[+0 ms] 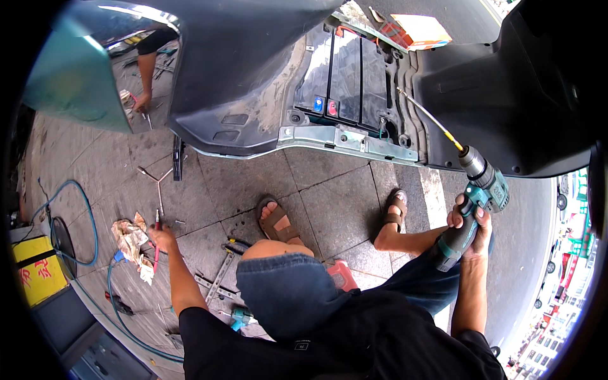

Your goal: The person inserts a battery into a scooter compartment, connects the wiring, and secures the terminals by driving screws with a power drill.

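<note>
My right hand (476,221) is wrapped round the grip of a teal and black cordless drill (486,180). A long, thin screwdriver bit (434,121) in its chuck points up and left, its tip over the edge of an open scooter floor compartment. Dark batteries (345,76) with blue and red terminal covers sit inside. Down at the left, my left hand (163,239) is closed on red-handled pliers (157,254) near the pavement; their jaws are hard to make out. A Y-shaped socket wrench (158,180) lies just beyond it, and a crumpled, stained cloth or paper (130,237) beside it.
The scooter's dark body panel (240,69) and teal mirror-like panel (76,82) stand ahead. A blue hose (95,234) curls at left near a yellow box (41,272). Perforated metal bars (218,278), another teal power tool (239,318) and a red tray (342,275) lie near my legs.
</note>
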`<action>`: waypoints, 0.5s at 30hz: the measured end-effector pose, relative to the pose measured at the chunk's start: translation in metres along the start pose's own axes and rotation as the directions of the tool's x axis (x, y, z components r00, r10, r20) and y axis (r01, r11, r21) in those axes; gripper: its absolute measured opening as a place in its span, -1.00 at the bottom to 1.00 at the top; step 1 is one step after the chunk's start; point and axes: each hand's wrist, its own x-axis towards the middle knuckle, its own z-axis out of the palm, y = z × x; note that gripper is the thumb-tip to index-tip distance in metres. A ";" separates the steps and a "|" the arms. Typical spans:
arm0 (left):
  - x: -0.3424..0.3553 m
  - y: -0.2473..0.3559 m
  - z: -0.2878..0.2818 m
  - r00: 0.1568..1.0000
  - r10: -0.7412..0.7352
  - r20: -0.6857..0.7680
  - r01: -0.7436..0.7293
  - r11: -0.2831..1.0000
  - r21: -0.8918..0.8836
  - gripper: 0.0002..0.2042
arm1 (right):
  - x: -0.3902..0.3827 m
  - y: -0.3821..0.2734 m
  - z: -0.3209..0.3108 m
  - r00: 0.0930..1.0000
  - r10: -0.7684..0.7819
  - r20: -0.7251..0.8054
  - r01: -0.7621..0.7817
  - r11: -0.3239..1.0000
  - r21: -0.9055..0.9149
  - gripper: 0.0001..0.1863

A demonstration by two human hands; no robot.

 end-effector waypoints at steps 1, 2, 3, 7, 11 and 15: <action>0.001 0.004 -0.001 1.000 0.002 0.005 -0.002 1.000 0.003 -0.44 | 0.003 0.001 0.000 1.000 0.003 -0.006 -0.003 1.000 -0.001 -0.48; 0.001 0.007 -0.003 0.999 -0.045 0.011 0.044 0.995 0.095 -0.46 | 0.006 0.002 0.000 1.000 0.024 -0.008 -0.024 1.000 0.005 -0.48; 0.001 0.012 -0.017 0.996 -0.094 0.000 0.093 0.977 0.190 -0.48 | 0.010 0.004 0.000 0.999 0.048 -0.002 -0.048 0.999 0.020 -0.49; -0.007 0.008 -0.015 0.994 0.083 0.065 -0.098 0.953 0.285 -0.48 | 0.019 0.004 0.013 0.999 0.043 -0.031 -0.045 0.997 -0.067 -0.47; -0.017 -0.007 -0.015 0.969 0.077 0.236 -0.152 0.936 0.318 -0.57 | 0.020 0.004 0.020 0.998 0.051 -0.028 -0.054 0.993 -0.109 -0.50; -0.053 -0.033 -0.022 0.885 0.187 0.426 -0.381 0.816 0.435 -0.66 | 0.021 0.017 0.024 0.995 0.095 0.033 -0.089 0.986 -0.139 -0.50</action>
